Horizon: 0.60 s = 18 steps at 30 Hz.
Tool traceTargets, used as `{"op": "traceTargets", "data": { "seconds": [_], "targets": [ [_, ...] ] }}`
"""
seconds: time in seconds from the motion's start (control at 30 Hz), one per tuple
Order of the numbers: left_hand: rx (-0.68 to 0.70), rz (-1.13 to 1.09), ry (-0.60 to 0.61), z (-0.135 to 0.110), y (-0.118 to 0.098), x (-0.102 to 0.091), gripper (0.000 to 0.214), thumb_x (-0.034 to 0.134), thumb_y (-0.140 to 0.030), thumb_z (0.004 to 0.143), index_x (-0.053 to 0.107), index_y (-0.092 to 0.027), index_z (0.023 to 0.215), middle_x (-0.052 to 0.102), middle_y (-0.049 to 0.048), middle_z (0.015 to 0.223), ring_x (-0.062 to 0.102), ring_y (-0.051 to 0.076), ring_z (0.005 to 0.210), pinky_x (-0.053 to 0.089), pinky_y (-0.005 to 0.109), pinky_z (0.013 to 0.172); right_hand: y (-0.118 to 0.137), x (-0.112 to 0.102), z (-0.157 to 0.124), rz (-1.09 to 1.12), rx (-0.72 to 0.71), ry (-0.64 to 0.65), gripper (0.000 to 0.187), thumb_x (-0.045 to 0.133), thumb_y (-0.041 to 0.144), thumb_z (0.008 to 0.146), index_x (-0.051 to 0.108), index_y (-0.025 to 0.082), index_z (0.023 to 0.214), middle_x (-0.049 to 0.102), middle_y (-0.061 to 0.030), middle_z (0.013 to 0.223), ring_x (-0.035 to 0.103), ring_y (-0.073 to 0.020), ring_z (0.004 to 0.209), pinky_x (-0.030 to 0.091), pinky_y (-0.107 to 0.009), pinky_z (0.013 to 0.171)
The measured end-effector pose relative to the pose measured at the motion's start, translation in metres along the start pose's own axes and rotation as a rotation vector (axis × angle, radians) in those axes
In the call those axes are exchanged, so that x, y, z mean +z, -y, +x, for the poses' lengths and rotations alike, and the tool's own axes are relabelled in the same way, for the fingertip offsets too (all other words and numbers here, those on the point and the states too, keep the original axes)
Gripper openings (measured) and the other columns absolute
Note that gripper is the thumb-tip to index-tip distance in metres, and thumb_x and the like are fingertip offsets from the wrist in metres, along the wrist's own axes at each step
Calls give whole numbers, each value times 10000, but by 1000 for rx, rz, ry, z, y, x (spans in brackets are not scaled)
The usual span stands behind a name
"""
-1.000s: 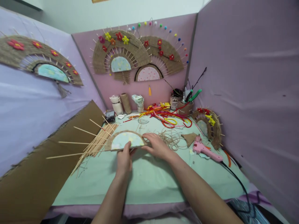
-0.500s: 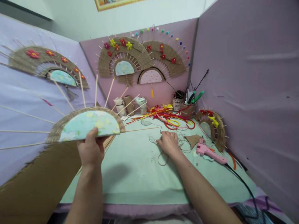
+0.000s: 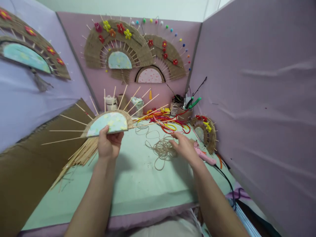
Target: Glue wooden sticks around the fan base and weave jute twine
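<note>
My left hand point(image 3: 108, 144) is closed on the lower edge of a half-round fan point(image 3: 111, 122), thumb in front and fingers underneath. Pale blue-green patterned cloth covers its centre, woven twine rims the curve, and thin wooden sticks spread outward like rays. To the right, my right hand point(image 3: 184, 146) hovers just beside a loose heap of twine point(image 3: 163, 148), thumb and fingers apart. I see nothing gripped in it. A strand runs from the heap up toward the fan's right end.
A pink glue gun point(image 3: 206, 158) lies right of my right hand, its black cord trailing forward. Red and yellow pipe cleaners point(image 3: 160, 117), jars and a pot of tools point(image 3: 185, 113) stand behind. Wooden sticks point(image 3: 84, 153) lie beside brown cardboard point(image 3: 44, 148) at left. Finished fans point(image 3: 93, 49) hang behind.
My right hand has come up off the twine and its fingers have spread. The twine is now bunched in a heap. The view has turned, and the fan appears farther right.
</note>
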<state>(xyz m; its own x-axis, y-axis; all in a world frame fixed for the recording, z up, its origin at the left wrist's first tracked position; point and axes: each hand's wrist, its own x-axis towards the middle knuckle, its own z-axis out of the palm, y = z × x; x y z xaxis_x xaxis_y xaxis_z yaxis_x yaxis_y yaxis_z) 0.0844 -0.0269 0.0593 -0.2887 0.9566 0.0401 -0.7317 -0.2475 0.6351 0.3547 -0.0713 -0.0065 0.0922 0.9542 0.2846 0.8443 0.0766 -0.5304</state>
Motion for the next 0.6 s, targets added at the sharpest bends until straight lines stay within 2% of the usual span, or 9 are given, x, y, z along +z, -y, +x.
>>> {"op": "traceTargets", "data": {
  "seconds": [0.07, 0.13, 0.2, 0.27, 0.33, 0.43, 0.5, 0.6],
  "targets": [
    [-77, -26, 0, -1, 9, -6, 169, 492, -170, 843, 645, -169, 915, 708, -13, 701, 655, 93, 551, 554, 170, 544, -5, -15, -9, -114, -27, 139, 358, 595, 261, 825, 609, 160, 1168, 643, -138, 1155, 564, -284, 1107, 403, -395, 949],
    [-130, -45, 8, -2, 15, -12, 181, 484, -170, 854, 645, -168, 937, 712, -13, 696, 655, 96, 536, 554, 174, 527, -5, -20, -17, -177, -66, 274, 478, 670, 251, 763, 583, 162, 1224, 610, -149, 1204, 529, -299, 1154, 388, -398, 971],
    [-166, -54, 30, -3, 18, -18, 180, 495, -171, 852, 643, -172, 954, 718, -10, 706, 662, 104, 544, 558, 183, 526, 0, -14, -22, -176, -121, 349, 653, 730, 256, 703, 515, 171, 1314, 526, -163, 1316, 465, -309, 1229, 371, -393, 997],
    [-184, -66, 50, -2, 19, -24, 176, 510, -174, 843, 641, -181, 961, 721, -10, 713, 667, 113, 553, 564, 194, 529, 6, 1, -24, -160, -177, 367, 772, 755, 274, 676, 447, 188, 1379, 424, -174, 1410, 411, -320, 1274, 367, -393, 1001],
    [-188, -81, 53, 0, 20, -28, 172, 512, -183, 840, 640, -187, 956, 722, -9, 710, 668, 121, 552, 567, 204, 523, 11, 19, -22, -163, -209, 357, 666, 717, 272, 714, 492, 197, 1337, 459, -169, 1370, 454, -308, 1221, 386, -379, 963],
    [-185, -93, 44, 3, 19, -32, 167, 512, -188, 837, 638, -196, 946, 721, -9, 703, 664, 123, 541, 567, 208, 516, 14, 36, -10, -186, -184, 318, 228, 558, 194, 820, 658, 165, 1023, 634, -120, 1035, 576, -222, 942, 422, -304, 814],
    [-182, -97, 43, 3, 17, -33, 163, 515, -189, 833, 637, -201, 939, 719, -10, 701, 662, 126, 535, 566, 212, 510, 14, 32, 4, -139, -158, 272, 160, 505, 156, 827, 664, 156, 845, 649, -73, 840, 572, -179, 786, 410, -264, 712],
    [-157, -125, 54, 1, 13, -33, 169, 502, -196, 830, 641, -206, 925, 718, -13, 719, 668, 135, 558, 567, 226, 505, 15, 2, 36, 102, -119, 141, 139, 525, 194, 802, 659, 159, 788, 628, -12, 713, 544, -142, 683, 391, -232, 633]
  ]
}}
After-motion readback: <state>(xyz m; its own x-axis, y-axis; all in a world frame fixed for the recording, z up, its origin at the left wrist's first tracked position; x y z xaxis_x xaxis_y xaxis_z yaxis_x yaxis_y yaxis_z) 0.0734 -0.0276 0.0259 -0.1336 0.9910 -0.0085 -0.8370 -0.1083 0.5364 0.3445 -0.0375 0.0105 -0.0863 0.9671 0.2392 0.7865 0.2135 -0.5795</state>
